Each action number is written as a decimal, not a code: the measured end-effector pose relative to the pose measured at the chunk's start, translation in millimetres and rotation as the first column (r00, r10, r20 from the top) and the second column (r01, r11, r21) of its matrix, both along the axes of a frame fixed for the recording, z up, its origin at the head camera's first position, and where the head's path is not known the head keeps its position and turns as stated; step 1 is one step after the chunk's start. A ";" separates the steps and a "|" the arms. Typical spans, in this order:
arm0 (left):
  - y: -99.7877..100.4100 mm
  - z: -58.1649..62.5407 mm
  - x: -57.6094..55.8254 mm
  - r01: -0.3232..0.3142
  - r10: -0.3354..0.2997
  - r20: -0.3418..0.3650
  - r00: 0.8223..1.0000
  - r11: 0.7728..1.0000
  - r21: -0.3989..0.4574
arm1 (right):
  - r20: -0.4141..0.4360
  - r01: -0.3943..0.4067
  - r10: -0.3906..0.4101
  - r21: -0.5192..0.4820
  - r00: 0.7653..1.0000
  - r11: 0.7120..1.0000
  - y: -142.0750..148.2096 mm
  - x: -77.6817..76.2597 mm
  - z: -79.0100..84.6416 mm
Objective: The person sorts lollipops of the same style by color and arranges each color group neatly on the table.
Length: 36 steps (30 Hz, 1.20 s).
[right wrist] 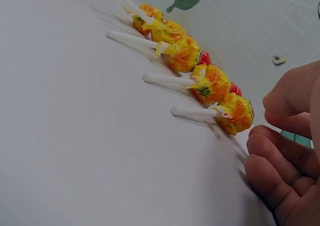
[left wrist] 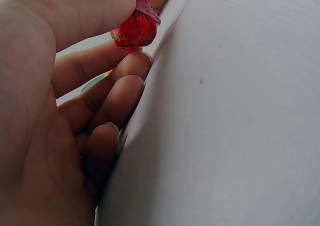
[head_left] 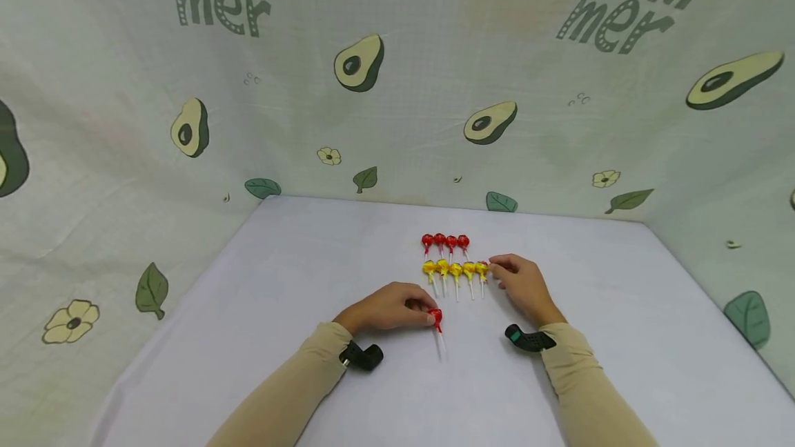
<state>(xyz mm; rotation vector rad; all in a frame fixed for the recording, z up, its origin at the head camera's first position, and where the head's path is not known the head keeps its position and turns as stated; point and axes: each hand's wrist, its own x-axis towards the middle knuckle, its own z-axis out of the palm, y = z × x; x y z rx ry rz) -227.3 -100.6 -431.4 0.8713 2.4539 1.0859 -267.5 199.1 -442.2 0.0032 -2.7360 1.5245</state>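
Note:
My left hand [head_left: 394, 305] pinches a red lollipop [head_left: 437, 318] by its wrapped head between thumb and index finger, its white stick pointing toward the near side. In the left wrist view the red wrapper [left wrist: 135, 33] shows between thumb and fingertips, and the other fingers curl loosely beneath. My right hand [head_left: 522, 285] rests beside the right end of a row of yellow lollipops [head_left: 456, 270]. The right wrist view shows its fingers loosely bent and holding nothing, right by the head of the end yellow lollipop [right wrist: 236, 113].
Behind the yellow row lies a row of several red lollipops [head_left: 439, 239], sticks toward me. Both rows lie on a white-covered table [head_left: 348, 247]. A cloth [head_left: 422, 33] printed with avocados and leaves hangs behind it. Each wrist wears a black band [head_left: 530, 340].

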 end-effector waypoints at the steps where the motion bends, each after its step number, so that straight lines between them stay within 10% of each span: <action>1: 0.5 0.0 -0.1 -0.001 0.001 0.003 1.000 1.000 0.001 | 0.002 0.004 -0.004 0.003 1.000 1.000 0.3 1.3 0.4; 36: 4.4 -1.1 -0.2 -0.063 0.061 0.045 0.997 0.996 0.055 | -0.117 -0.062 0.074 0.104 0.990 0.993 20.8 41.8 -1.2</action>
